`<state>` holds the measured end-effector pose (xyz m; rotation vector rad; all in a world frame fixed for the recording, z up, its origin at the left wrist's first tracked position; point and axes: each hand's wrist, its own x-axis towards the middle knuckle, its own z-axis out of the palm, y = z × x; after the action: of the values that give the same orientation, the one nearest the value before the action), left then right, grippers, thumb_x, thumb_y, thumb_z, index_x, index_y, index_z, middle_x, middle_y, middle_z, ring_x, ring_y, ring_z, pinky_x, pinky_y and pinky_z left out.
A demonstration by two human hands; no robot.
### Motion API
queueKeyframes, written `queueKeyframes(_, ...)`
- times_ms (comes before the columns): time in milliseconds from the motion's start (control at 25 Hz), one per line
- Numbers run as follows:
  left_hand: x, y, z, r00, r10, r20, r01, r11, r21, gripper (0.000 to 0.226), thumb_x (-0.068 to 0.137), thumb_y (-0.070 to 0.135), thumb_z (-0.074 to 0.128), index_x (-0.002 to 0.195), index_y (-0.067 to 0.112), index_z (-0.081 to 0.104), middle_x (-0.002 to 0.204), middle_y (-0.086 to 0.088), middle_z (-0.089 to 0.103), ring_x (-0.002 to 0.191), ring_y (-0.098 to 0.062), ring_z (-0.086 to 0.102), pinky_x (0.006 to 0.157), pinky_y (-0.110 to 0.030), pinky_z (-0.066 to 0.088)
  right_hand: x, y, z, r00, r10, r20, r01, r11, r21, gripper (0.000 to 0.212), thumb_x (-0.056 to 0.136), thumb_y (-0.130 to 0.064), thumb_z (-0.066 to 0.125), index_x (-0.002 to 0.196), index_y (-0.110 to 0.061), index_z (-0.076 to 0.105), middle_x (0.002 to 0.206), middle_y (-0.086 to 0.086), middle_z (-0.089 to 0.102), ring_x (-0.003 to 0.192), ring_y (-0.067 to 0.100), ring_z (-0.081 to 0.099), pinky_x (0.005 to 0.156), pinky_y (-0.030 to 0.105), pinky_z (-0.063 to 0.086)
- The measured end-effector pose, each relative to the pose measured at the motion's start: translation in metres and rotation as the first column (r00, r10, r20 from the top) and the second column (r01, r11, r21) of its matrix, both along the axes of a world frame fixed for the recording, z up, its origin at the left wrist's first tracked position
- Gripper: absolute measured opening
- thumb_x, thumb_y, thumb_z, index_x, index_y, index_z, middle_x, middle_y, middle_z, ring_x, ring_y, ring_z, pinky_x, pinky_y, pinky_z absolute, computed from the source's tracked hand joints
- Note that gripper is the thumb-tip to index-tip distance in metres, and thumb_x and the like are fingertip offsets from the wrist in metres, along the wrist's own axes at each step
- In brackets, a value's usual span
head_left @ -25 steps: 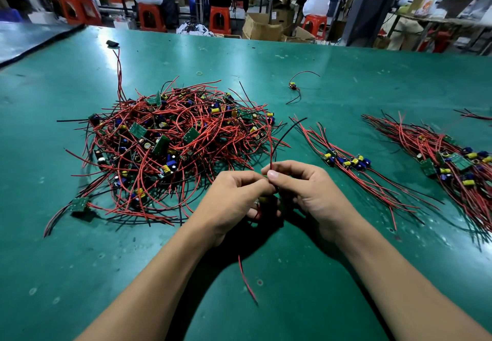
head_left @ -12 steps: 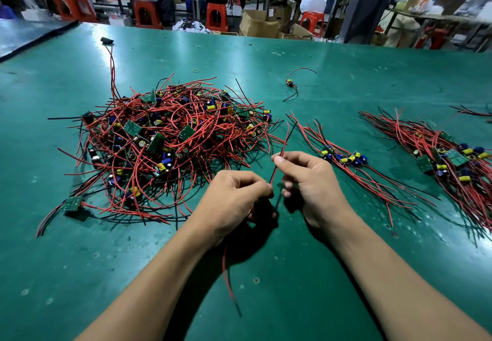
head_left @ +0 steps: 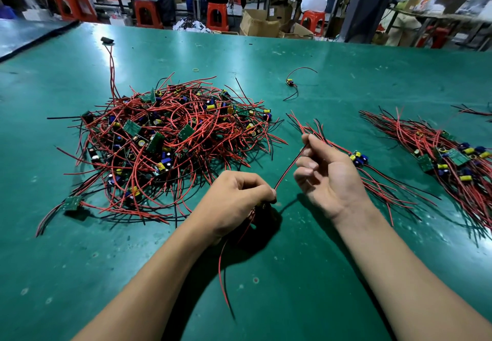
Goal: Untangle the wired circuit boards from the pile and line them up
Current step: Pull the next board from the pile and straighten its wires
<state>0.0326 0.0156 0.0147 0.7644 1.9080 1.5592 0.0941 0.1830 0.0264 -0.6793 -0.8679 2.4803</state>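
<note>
The left hand (head_left: 234, 202) is clenched, its grip closed over one wired circuit board (head_left: 262, 206) that is almost wholly hidden under the fingers — only dark edges show at the knuckles. From that grip a red-and-black wire pair (head_left: 288, 167) runs up and to the right, taut, to the right hand (head_left: 328, 175), which pinches the pair's far end between thumb and forefinger while its other fingers curl loosely. A second pair (head_left: 222, 269) hangs from beneath the left grip toward the person, trailing over the green worktop (head_left: 292, 300). Left of and beyond the left grip lies the tangled pile (head_left: 170, 143) of boards and wires. Just behind the right grip lies a small lined-up bundle (head_left: 372, 178); a larger lined-up bundle (head_left: 447, 159) lies well to its right.
</note>
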Motion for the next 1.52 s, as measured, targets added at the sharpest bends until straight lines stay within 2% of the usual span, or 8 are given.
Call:
queueKeyframes(200, 0.002, 0.000, -0.002, 0.999, 0.039, 0.027, -0.040, 0.999, 0.029, 0.013, 0.075, 0.018, 0.070, 0.068, 0.008, 0.073, 0.072, -0.023, 0.068, 0.066, -0.024, 0.060, 0.068, -0.036, 0.044, 0.006, 0.000, 0.003, 0.989, 0.114, -0.091, -0.130, 0.974, -0.185, 0.010, 0.080, -0.017, 0.065, 0.077, -0.008, 0.067, 0.063, -0.003, 0.042, 0.039, 0.006, 0.033, 0.035, 0.015, 0.031)
queueKeyframes(320, 0.002, 0.002, -0.002, 0.981, 0.055, 0.186, -0.072, 0.994, 0.087, 0.016, 0.084, 0.008, 0.066, 0.069, 0.007, 0.071, 0.064, -0.018, 0.067, 0.067, -0.034, 0.067, 0.073, -0.050, 0.051, 0.006, -0.007, -0.003, 0.984, 0.170, 0.054, -0.177, 0.962, 0.207, 0.034, 0.075, -0.031, 0.073, 0.101, -0.009, 0.071, 0.069, -0.004, 0.049, 0.044, 0.004, 0.035, 0.037, 0.016, 0.032)
queueKeyframes(400, 0.002, 0.002, -0.002, 0.971, 0.070, 0.229, -0.097, 0.989, 0.109, 0.018, 0.088, 0.003, 0.062, 0.072, 0.003, 0.070, 0.063, -0.017, 0.067, 0.065, -0.033, 0.069, 0.073, -0.050, 0.054, 0.008, -0.017, -0.013, 0.957, 0.207, 0.203, -0.281, 0.837, 0.469, 0.032, 0.074, -0.030, 0.078, 0.099, -0.012, 0.074, 0.071, 0.001, 0.052, 0.047, 0.008, 0.038, 0.039, 0.019, 0.031)
queueKeyframes(600, 0.003, 0.000, 0.000, 0.970, 0.102, 0.219, -0.135, 0.980, 0.145, 0.016, 0.088, 0.001, 0.061, 0.077, 0.002, 0.073, 0.068, -0.017, 0.067, 0.066, -0.033, 0.069, 0.074, -0.054, 0.055, 0.009, -0.025, -0.023, 0.918, 0.252, 0.307, -0.393, 0.688, 0.610, 0.021, 0.083, -0.031, 0.079, 0.086, -0.011, 0.075, 0.072, 0.011, 0.058, 0.048, 0.017, 0.041, 0.047, 0.027, 0.027)
queueKeyframes(760, 0.003, 0.000, 0.002, 0.970, 0.069, 0.234, -0.101, 0.986, 0.130, 0.016, 0.088, 0.001, 0.061, 0.074, -0.002, 0.069, 0.065, -0.018, 0.067, 0.063, -0.033, 0.069, 0.069, -0.050, 0.058, 0.004, -0.020, -0.021, 0.945, 0.185, 0.271, -0.304, 0.803, 0.512, 0.021, 0.077, -0.027, 0.081, 0.080, -0.012, 0.067, 0.055, 0.004, 0.044, 0.039, 0.009, 0.034, 0.042, 0.022, 0.023)
queueKeyframes(1000, 0.002, 0.000, 0.003, 0.976, 0.027, 0.215, -0.053, 0.992, 0.116, 0.015, 0.088, 0.002, 0.062, 0.075, 0.000, 0.070, 0.065, -0.014, 0.066, 0.062, -0.030, 0.070, 0.048, -0.021, 0.049, -0.007, -0.009, -0.017, 0.996, 0.007, 0.086, -0.040, 0.920, 0.390, 0.013, 0.091, -0.010, 0.068, 0.081, -0.008, 0.059, 0.072, 0.001, 0.063, 0.042, 0.004, 0.033, 0.037, 0.016, 0.029)
queueKeyframes(1320, 0.003, 0.000, 0.009, 0.967, -0.041, 0.250, 0.012, 0.993, 0.118, 0.018, 0.088, 0.003, 0.062, 0.073, 0.003, 0.071, 0.061, -0.010, 0.066, 0.041, -0.011, 0.056, 0.040, -0.016, 0.041, -0.007, 0.002, -0.009, 0.999, 0.031, -0.024, -0.032, 0.999, -0.029, 0.029, 0.096, -0.017, 0.060, 0.069, -0.006, 0.056, 0.058, -0.003, 0.038, 0.036, 0.005, 0.028, 0.034, 0.016, 0.026)
queueKeyframes(1520, 0.003, 0.000, 0.008, 0.965, -0.047, 0.258, 0.018, 0.993, 0.114, 0.022, 0.087, 0.003, 0.063, 0.068, 0.008, 0.073, 0.062, -0.013, 0.066, 0.042, -0.012, 0.056, 0.041, -0.015, 0.041, -0.007, 0.004, -0.007, 0.994, -0.060, -0.096, 0.049, 0.992, -0.116, 0.036, 0.096, -0.016, 0.059, 0.062, -0.005, 0.062, 0.052, -0.003, 0.034, 0.034, 0.004, 0.030, 0.034, 0.014, 0.026)
